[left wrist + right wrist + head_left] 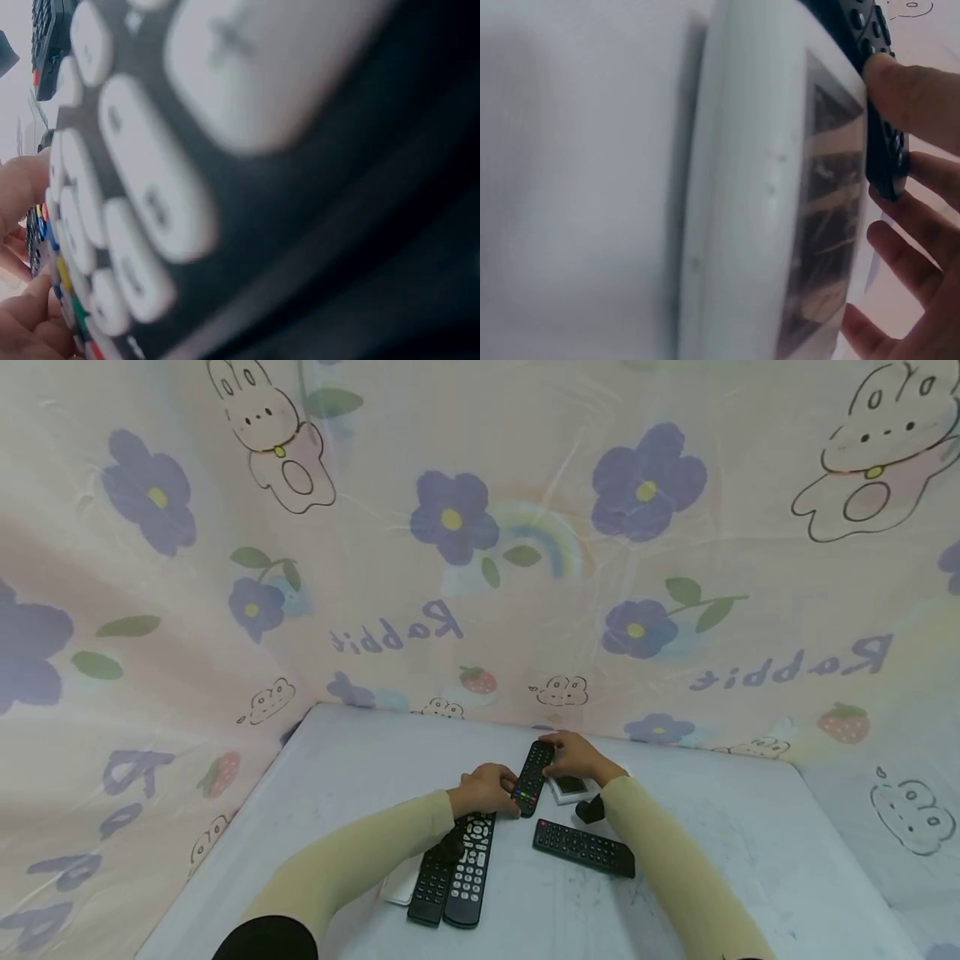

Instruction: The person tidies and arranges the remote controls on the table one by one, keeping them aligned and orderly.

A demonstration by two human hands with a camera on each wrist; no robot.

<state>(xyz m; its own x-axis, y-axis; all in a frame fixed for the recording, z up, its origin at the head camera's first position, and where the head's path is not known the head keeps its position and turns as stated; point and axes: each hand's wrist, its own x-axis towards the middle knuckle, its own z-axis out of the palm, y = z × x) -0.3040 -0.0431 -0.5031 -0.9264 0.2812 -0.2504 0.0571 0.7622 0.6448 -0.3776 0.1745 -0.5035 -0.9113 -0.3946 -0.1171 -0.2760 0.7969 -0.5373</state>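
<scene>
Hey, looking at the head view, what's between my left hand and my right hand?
A black remote with coloured buttons is between your left hand and your right hand; the head view shows it.

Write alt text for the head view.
A person's left hand and right hand hold a black remote at a white table. Two other remotes lie by the left sleeve, another by the right sleeve; rabbit-print sheeting behind.

My head view looks forward and down over the tabletop (375,747), well back from the small remote (533,777). My left-wrist view faces it past the big remote (247,217), very near; my right-wrist view, past the close white device (742,187). All three share it.
</scene>
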